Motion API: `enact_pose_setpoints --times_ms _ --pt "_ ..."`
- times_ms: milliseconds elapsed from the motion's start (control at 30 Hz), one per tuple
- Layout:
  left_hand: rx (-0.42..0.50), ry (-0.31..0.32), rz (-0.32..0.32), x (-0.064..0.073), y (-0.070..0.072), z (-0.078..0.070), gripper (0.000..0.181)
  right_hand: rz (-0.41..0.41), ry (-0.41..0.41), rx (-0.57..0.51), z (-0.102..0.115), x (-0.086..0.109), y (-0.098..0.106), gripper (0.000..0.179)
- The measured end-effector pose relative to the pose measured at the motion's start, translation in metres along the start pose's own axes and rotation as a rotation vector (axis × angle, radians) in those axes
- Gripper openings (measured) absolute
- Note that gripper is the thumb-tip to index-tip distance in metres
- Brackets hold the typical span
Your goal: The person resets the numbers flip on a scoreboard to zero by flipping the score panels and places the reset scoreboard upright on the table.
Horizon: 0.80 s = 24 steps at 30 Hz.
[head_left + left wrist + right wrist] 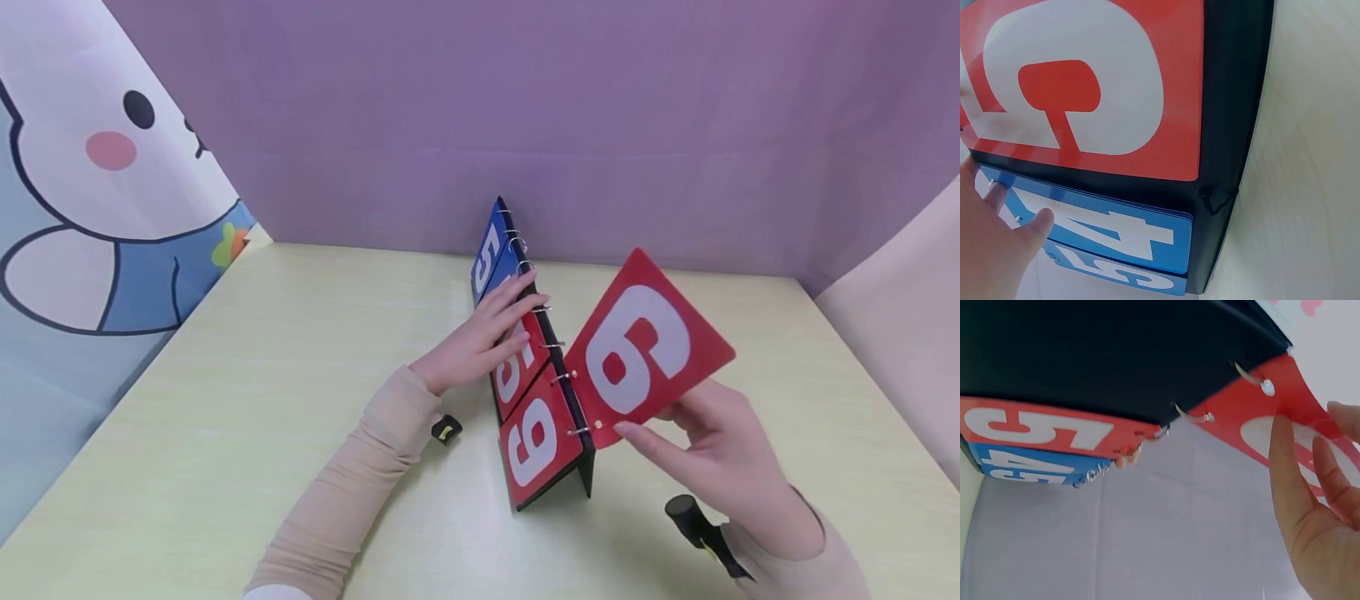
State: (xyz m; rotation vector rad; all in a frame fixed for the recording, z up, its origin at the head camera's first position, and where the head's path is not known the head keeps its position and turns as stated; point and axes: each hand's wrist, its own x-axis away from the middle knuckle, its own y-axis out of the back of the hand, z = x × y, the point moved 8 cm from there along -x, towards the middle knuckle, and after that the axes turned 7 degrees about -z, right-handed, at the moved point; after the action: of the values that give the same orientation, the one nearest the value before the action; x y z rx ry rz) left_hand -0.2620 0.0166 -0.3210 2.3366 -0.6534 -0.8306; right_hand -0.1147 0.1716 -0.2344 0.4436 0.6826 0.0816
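A black tabletop flip scoreboard stands like a tent on the table, with red cards toward me and blue cards at its far end. Metal rings along the ridge hold the cards. My left hand rests across the ridge near the middle, fingers lightly spread over the cards. One red card with a white numeral is lifted to the right side of the ridge, still on its rings. My right hand grips this card near its lower edge, thumb on one face and fingers behind. In the right wrist view, fingers lie against the card.
The pale wooden table runs back to a purple cloth. A cloth printed with a cartoon animal hangs at the left. A black wrist-camera mount shows at my right wrist.
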Motion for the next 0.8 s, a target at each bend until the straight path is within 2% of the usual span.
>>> enact_pose_setpoints --times_ms 67,200,267,333,533,600,700,800 --pt "0.001 0.000 0.001 0.000 0.000 0.000 0.052 -0.007 0.027 0.062 0.003 0.000 -0.004 0.066" --pt "-0.012 -0.020 0.000 0.000 0.001 -0.001 0.052 -0.068 0.172 0.061 0.013 0.000 -0.011 0.031" --pt "-0.016 -0.025 -0.002 0.000 0.001 -0.001 0.052 -0.110 0.273 0.073 0.018 0.001 -0.015 0.021" --pt "-0.017 -0.028 -0.003 0.000 0.002 0.000 0.052 -0.146 0.363 0.100 0.022 0.001 -0.021 0.026" --pt "-0.010 -0.022 -0.004 -0.001 -0.001 0.003 0.052 -0.230 0.540 0.275 0.031 0.006 -0.033 0.030" --pt "-0.014 -0.037 -0.006 -0.002 -0.002 0.003 0.054 -0.248 0.609 0.333 0.036 0.009 -0.036 0.031" --pt "-0.004 -0.048 -0.009 -0.002 -0.002 0.002 0.057 -0.245 0.714 0.403 0.044 0.013 -0.041 0.031" --pt "0.005 -0.032 -0.005 0.000 0.000 0.001 0.059 -0.198 0.802 0.451 0.051 0.016 -0.046 0.031"
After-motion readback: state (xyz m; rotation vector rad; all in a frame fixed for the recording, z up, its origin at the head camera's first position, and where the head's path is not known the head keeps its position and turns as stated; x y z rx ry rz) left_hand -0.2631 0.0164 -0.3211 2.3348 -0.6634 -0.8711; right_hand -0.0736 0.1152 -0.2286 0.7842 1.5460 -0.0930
